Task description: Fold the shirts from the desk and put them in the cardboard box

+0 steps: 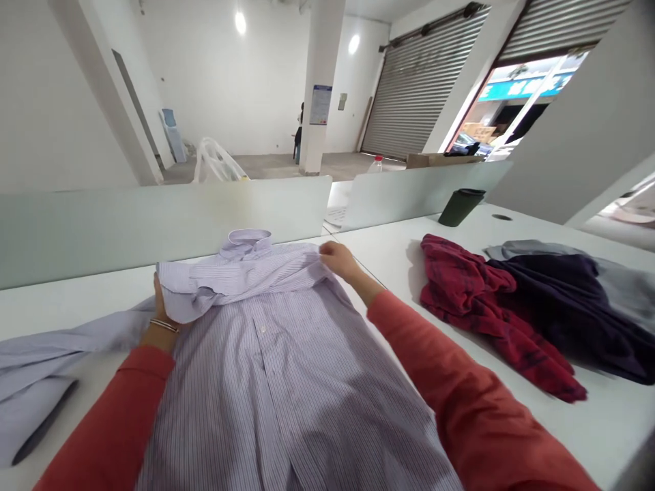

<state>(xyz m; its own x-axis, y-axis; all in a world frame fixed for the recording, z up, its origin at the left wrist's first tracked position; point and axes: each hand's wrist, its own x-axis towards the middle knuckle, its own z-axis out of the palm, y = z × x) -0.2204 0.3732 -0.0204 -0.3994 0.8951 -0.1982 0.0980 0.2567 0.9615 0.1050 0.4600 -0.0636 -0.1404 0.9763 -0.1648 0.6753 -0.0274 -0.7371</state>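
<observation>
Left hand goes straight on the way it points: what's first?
Past the shirt cuff already at it, the left hand would probably meet the frosted divider first; depth is hard to judge.

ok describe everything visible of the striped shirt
The striped shirt is pale lilac with fine dark stripes, a raised collar and a button front; it looks like thin cloth. It lies creased, front up, on the white table. One long sleeve is folded across the chest, its cuff against the left hand; the right hand pinches near the shoulder. The other sleeve stretches leftward.
</observation>
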